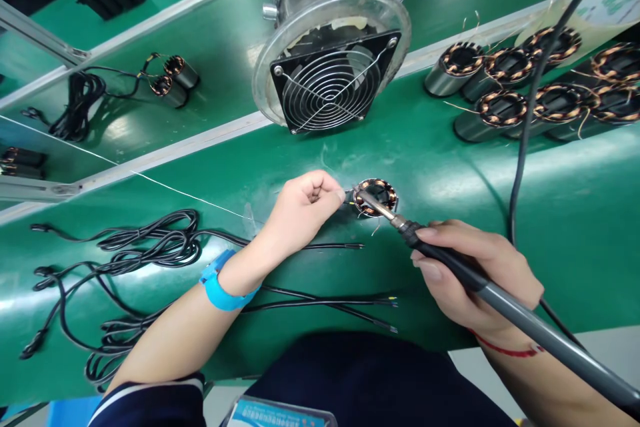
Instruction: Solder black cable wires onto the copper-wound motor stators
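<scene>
- Two hands are at work over a green table point(575, 213), both near one stator point(383, 193), which sits alone between them with its copper-wound ring facing up.
- The left hand point(310, 203) is at the stator's left side, thumb and forefinger pinched together on a thin wire point(349, 191) by the rim — too small to tell exactly which strand.
- The right hand point(493, 260) is wrapped around one soldering iron point(530, 323), fingers closed on its handle; the metal tip reaches across the ring to the left rim, near the left fingertips. Whether it touches the wire I cannot tell.
- One black cord point(527, 113) runs down the right side and passes behind the right hand.
- Seven more stators point(503, 110) can be counted at the back right, standing close together in a group, loose wire ends sticking out.
- Two others point(170, 83) stand side by side beyond the rail point(200, 147), next to one coiled black lead point(77, 107).
- One fan point(330, 90) with a wire guard is set in a round hood point(395, 20), behind the lone stator.
- Black cables point(150, 240) lie looped at the left, around and under the left forearm: three plugs point(33, 345) at one end, three stripped tips point(393, 300) at the other.
- One blue band point(220, 283) circles the left wrist — one red bracelet point(515, 350) the right.
</scene>
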`<state>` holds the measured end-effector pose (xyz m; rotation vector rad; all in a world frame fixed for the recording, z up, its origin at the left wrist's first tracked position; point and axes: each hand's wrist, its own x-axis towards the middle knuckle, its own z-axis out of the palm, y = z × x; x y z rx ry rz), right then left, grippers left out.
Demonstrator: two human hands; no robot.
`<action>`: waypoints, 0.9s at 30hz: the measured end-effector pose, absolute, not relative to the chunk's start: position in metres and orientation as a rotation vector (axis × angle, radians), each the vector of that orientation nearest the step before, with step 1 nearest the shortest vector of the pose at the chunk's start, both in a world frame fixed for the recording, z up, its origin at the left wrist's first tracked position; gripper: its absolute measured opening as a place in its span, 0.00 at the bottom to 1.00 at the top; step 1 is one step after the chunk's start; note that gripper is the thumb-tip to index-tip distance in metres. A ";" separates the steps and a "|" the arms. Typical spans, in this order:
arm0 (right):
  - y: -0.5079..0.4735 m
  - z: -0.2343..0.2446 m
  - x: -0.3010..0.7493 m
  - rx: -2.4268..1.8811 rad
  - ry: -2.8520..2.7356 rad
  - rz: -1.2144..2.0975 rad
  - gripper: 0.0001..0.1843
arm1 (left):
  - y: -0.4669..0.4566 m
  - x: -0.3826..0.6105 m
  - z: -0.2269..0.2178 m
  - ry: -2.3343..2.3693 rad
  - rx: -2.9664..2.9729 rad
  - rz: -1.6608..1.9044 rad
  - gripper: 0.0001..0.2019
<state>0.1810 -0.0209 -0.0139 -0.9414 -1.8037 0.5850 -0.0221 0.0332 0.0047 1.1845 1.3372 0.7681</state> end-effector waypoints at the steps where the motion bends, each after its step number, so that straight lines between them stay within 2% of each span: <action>1: -0.021 -0.013 0.182 -0.945 -1.794 0.601 0.16 | 0.033 -0.022 0.005 1.338 1.185 0.765 0.05; 12: -0.018 -0.012 0.182 -0.948 -1.859 0.547 0.15 | 0.033 -0.022 0.006 1.346 1.191 0.756 0.05; 17: -0.017 0.008 0.180 -1.148 -1.911 0.501 0.15 | 0.032 -0.023 0.005 1.340 1.185 0.747 0.05; 21: -0.017 0.021 0.178 -1.133 -1.906 0.442 0.14 | 0.033 -0.024 0.004 1.314 1.132 0.732 0.04; 27: -0.018 0.000 0.180 -0.972 -1.858 0.416 0.16 | 0.033 -0.023 0.003 1.318 1.103 0.726 0.04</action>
